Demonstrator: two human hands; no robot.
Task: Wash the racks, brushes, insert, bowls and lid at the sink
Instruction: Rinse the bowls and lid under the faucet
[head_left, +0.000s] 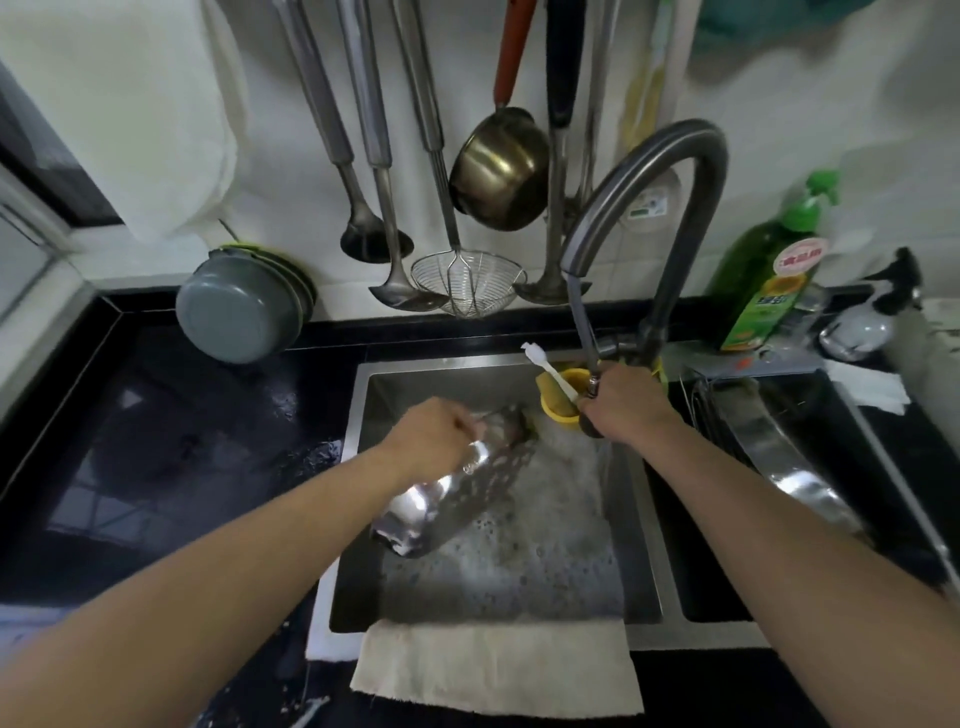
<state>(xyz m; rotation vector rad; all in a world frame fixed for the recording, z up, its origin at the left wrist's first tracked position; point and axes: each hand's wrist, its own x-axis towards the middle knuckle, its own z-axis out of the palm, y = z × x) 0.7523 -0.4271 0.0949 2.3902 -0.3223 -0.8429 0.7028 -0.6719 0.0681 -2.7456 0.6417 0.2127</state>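
Observation:
A shiny perforated metal insert (470, 491) lies tilted in the steel sink (358, 415), above foamy water. My left hand (431, 436) grips its upper end. At the back of the basin my right hand (626, 405) is curled round a white brush (548, 371) and a dark-handled tool (592, 428), under the stream from the faucet (691, 171). The brush head points up and to the left. Just behind the brush stands a yellow cup (558, 408). Grey bowls (239, 309) lean against the wall at the back left of the black counter.
Ladles, a strainer (467, 280) and a small pot (498, 166) hang on the wall above the sink. A green dish soap bottle (763, 280) stands at the back right. A beige cloth (493, 670) drapes over the sink's front edge. A curved metal piece (789, 462) lies in the right basin.

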